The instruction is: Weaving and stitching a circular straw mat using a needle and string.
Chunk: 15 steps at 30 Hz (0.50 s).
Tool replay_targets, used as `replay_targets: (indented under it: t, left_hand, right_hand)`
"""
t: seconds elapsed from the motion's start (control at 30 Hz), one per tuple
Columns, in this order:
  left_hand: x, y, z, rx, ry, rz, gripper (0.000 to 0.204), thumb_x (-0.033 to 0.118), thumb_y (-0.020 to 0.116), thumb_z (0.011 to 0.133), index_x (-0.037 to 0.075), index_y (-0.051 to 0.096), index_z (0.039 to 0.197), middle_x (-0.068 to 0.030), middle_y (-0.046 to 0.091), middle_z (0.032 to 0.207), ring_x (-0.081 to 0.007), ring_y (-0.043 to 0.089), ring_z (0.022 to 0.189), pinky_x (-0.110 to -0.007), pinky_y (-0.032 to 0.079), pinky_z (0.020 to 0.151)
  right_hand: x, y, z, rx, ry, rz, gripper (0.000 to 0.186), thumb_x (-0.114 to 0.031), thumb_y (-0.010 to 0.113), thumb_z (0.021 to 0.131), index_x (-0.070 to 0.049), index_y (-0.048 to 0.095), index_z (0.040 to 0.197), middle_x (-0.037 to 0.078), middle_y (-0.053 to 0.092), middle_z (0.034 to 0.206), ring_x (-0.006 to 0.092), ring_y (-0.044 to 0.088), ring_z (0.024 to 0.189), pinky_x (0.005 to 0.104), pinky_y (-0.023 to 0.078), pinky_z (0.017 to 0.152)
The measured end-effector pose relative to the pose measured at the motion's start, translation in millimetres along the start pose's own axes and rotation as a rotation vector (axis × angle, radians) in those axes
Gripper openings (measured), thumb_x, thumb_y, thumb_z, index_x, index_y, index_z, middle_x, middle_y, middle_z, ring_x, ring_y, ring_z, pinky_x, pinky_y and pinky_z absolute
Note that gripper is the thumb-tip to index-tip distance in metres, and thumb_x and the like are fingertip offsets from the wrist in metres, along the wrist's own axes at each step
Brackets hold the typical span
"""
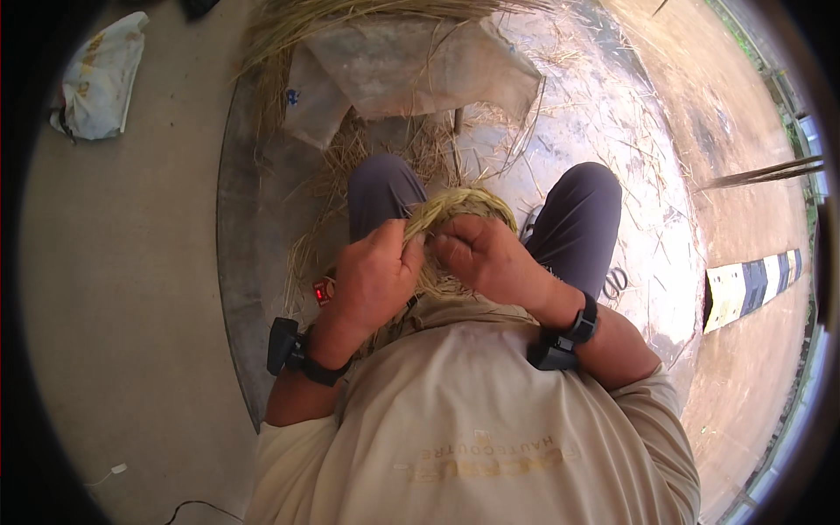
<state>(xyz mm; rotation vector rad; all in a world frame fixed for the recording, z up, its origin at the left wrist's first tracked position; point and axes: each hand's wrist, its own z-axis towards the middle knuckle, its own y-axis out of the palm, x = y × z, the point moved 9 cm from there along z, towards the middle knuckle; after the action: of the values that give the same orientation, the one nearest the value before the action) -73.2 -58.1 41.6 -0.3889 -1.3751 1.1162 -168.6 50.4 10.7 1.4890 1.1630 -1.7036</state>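
Observation:
A rounded piece of woven straw point(468, 199), with a thick braided rim, rests between my knees close to my body. My left hand point(376, 273) pinches its left side between thumb and bent fingers. On the inner right of the rim, my right hand point(486, 261) is closed with its fingers curled in; whatever strand lies in them is hidden. Both hands cover much of the lower part of the weaving. Black straps with small boxes sit on both wrists.
Loose straw litters the grey sheet point(652, 210) under me. Ahead lie a translucent plastic sheet point(411, 70) and a straw bundle point(350, 19). Scissors point(615, 282) lie beside my right knee, a red-lit device point(322, 292) by my left forearm. A white sack point(103, 79) lies far left.

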Motion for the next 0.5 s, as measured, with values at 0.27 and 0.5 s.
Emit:
replay_targets:
  t: [0.27, 0.5]
  left_hand:
    - [-33.4, -17.2, -1.4, 0.023, -0.127, 0.19, 0.016, 0.018, 0.069, 0.097, 0.005, 0.059, 0.095, -0.0248, 0.066, 0.077, -0.0489, 0.067, 0.072, -0.055, 0.055, 0.061]
    - [-9.5, 2.7, -12.6, 0.035, 0.127, 0.046, 0.016, 0.021, 0.07, 0.097, 0.008, 0.061, 0.096, -0.021, 0.07, 0.081, -0.0453, 0.07, 0.074, -0.054, 0.056, 0.059]
  right_hand:
    - [11.4, 6.0, -18.5, -0.282, 0.126, -0.039, 0.017, -0.016, 0.063, 0.098, -0.003, 0.072, 0.103, 0.02, 0.068, 0.087, 0.0344, 0.068, 0.078, 0.0438, 0.055, 0.075]
    - [8.8, 20.0, -6.7, -0.259, 0.119, 0.026, 0.017, -0.016, 0.068, 0.095, -0.004, 0.075, 0.105, 0.016, 0.072, 0.092, 0.0349, 0.071, 0.079, 0.0462, 0.058, 0.072]
